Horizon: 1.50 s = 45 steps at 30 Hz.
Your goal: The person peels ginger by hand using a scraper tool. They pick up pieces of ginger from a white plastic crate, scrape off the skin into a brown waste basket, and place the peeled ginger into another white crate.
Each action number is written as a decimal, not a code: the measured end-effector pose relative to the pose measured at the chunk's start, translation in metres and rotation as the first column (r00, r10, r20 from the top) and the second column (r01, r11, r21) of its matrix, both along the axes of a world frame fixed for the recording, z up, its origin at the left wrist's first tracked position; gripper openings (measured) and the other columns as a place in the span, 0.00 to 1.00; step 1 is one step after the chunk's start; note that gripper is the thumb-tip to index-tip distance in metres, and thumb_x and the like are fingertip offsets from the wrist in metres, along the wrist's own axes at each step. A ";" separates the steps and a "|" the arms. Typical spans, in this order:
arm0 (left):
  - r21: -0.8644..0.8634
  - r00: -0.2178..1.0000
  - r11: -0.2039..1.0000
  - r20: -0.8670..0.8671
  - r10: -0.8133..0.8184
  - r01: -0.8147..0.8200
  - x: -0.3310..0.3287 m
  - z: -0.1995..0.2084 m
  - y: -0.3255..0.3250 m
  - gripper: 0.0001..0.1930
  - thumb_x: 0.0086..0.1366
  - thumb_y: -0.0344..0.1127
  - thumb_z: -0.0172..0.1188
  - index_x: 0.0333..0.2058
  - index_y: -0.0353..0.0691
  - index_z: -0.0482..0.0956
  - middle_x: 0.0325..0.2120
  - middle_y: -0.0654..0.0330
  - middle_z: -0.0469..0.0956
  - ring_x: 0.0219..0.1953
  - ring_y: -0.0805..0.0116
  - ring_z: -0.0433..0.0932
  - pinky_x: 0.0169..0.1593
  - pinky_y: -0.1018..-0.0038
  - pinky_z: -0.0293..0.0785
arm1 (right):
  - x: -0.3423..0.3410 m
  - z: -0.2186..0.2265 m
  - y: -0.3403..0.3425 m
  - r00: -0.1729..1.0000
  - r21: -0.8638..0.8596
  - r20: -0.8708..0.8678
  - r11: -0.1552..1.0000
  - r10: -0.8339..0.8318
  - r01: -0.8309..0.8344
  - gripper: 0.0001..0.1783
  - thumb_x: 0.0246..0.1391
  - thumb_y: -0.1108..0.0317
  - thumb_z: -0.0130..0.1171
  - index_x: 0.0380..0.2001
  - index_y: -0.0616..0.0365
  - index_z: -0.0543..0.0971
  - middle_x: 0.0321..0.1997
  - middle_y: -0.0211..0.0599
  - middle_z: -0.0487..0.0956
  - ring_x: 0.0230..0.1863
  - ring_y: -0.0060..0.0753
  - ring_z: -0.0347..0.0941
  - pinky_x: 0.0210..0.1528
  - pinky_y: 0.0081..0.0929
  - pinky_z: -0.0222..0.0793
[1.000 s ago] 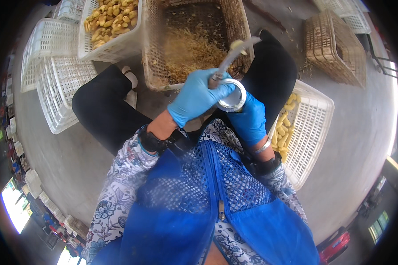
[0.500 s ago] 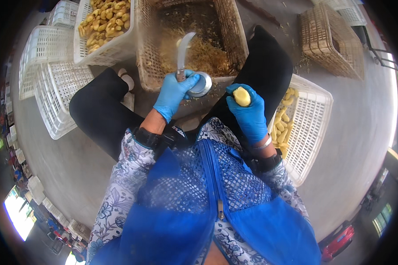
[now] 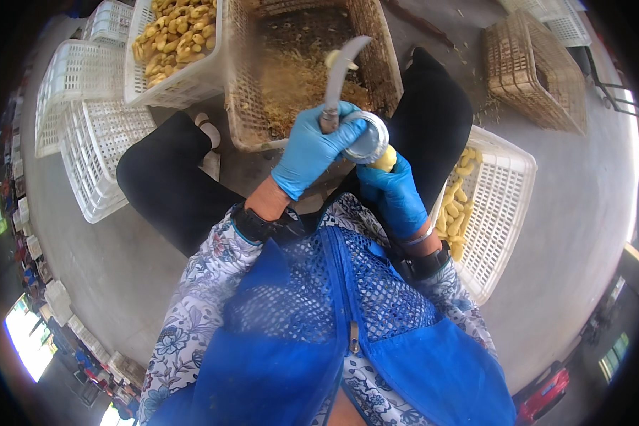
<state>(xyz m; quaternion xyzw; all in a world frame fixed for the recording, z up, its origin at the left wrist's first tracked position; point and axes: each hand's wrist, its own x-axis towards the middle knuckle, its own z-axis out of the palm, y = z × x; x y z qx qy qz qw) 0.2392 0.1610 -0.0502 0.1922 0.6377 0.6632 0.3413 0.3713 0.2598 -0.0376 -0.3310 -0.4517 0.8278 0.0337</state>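
Observation:
My left hand, in a blue glove, is closed around the handle of a curved knife, its blade pointing up and away. The same hand also holds a round metal lid-like ring by its thumb. My right hand, gloved in blue too, grips a pale yellow peeled vegetable. The ring overlaps the vegetable's left side; whether they touch I cannot tell. Beside the blade shows a small yellow piece; whether it clings to the knife is unclear.
Between my knees stands a dirty crate with shavings inside. A white crate at my right holds pale peeled pieces. Far left, another crate is heaped with yellow pieces. White crates stand at left, a brown-stained one far right.
My left hand has moved right with the knife and metal ring, up to the vegetable. My right hand has turned and shifted slightly; the ring now partly covers the vegetable.

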 end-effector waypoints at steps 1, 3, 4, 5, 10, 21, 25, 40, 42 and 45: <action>0.012 0.998 1.000 -0.065 -0.008 0.009 0.002 -0.006 0.003 0.11 0.61 0.37 0.62 0.40 0.37 0.79 0.29 0.65 0.79 0.27 0.81 0.74 0.29 0.85 0.71 | 0.002 -0.002 0.001 0.999 -0.044 0.035 0.998 0.040 -0.038 0.15 0.48 0.77 0.57 0.42 0.58 0.74 0.27 0.22 0.72 0.21 0.12 0.63 0.22 0.10 0.58; 0.020 0.995 1.000 -0.101 -0.003 0.005 -0.001 -0.017 0.003 0.11 0.61 0.35 0.63 0.40 0.37 0.80 0.30 0.65 0.79 0.28 0.80 0.75 0.31 0.83 0.73 | 0.002 0.004 0.001 0.994 -0.110 0.033 0.989 0.107 -0.103 0.12 0.49 0.75 0.54 0.40 0.58 0.73 0.27 0.23 0.71 0.17 0.12 0.59 0.20 0.10 0.55; 0.017 0.995 1.000 -0.098 0.000 0.002 -0.007 -0.027 -0.001 0.11 0.61 0.35 0.63 0.40 0.37 0.80 0.30 0.65 0.79 0.28 0.80 0.75 0.31 0.83 0.73 | 0.003 0.009 0.000 0.993 -0.113 0.036 0.988 0.111 -0.106 0.12 0.49 0.75 0.54 0.40 0.58 0.73 0.27 0.23 0.71 0.17 0.12 0.59 0.20 0.10 0.55; -0.039 0.991 0.999 -0.131 0.027 -0.033 -0.016 -0.039 -0.007 0.12 0.61 0.36 0.63 0.40 0.37 0.80 0.29 0.65 0.79 0.27 0.81 0.75 0.29 0.84 0.72 | 0.005 0.013 -0.002 0.995 -0.186 0.038 0.979 0.088 -0.080 0.12 0.51 0.73 0.54 0.41 0.58 0.72 0.26 0.23 0.70 0.17 0.12 0.57 0.20 0.10 0.54; -0.187 0.994 0.979 0.059 0.091 -0.079 -0.024 -0.012 -0.013 0.14 0.61 0.41 0.63 0.39 0.36 0.81 0.26 0.64 0.80 0.28 0.78 0.77 0.30 0.81 0.74 | 0.005 0.012 0.006 0.999 -0.342 -0.029 0.940 -0.015 0.004 0.15 0.59 0.58 0.51 0.42 0.58 0.71 0.23 0.25 0.65 0.16 0.13 0.52 0.19 0.10 0.49; -0.078 0.987 0.991 -0.126 0.098 -0.108 -0.016 -0.047 0.002 0.10 0.61 0.35 0.63 0.38 0.37 0.80 0.28 0.66 0.79 0.30 0.79 0.75 0.35 0.81 0.74 | 0.007 -0.004 0.006 0.999 -0.480 0.009 0.877 -0.034 0.034 0.29 0.61 0.39 0.40 0.36 0.58 0.72 0.21 0.27 0.66 0.18 0.16 0.55 0.18 0.11 0.49; -0.041 0.994 0.993 -0.036 0.107 -0.108 -0.015 -0.030 0.002 0.10 0.62 0.37 0.62 0.39 0.37 0.80 0.30 0.66 0.78 0.30 0.79 0.75 0.32 0.82 0.75 | 0.006 -0.008 0.009 0.998 -0.451 0.052 0.891 -0.042 0.061 0.37 0.60 0.37 0.37 0.34 0.65 0.75 0.21 0.29 0.68 0.16 0.16 0.55 0.18 0.11 0.50; -0.324 0.728 0.946 -0.654 -0.205 -0.025 -0.009 -0.038 -0.020 0.13 0.54 0.38 0.65 0.38 0.41 0.78 0.28 0.53 0.79 0.28 0.59 0.80 0.30 0.68 0.74 | 0.008 -0.004 0.019 0.997 -0.452 -0.012 0.890 -0.077 0.063 0.23 0.62 0.44 0.41 0.41 0.54 0.69 0.24 0.33 0.71 0.14 0.17 0.55 0.17 0.12 0.50; -0.300 0.710 0.954 -0.670 -0.218 0.009 -0.007 -0.033 -0.022 0.13 0.53 0.38 0.66 0.37 0.44 0.78 0.30 0.53 0.79 0.29 0.53 0.79 0.31 0.68 0.74 | 0.010 -0.005 0.019 0.997 -0.450 -0.025 0.891 -0.072 0.053 0.24 0.62 0.44 0.41 0.41 0.55 0.70 0.24 0.33 0.71 0.15 0.17 0.56 0.18 0.11 0.51; -0.350 0.676 0.936 -0.681 -0.280 0.035 -0.005 -0.031 -0.024 0.13 0.55 0.37 0.65 0.38 0.42 0.78 0.30 0.52 0.78 0.27 0.59 0.80 0.30 0.71 0.74 | 0.007 -0.003 0.014 0.997 -0.363 -0.057 0.931 -0.061 0.037 0.25 0.62 0.44 0.42 0.42 0.57 0.72 0.26 0.31 0.72 0.18 0.17 0.58 0.20 0.10 0.53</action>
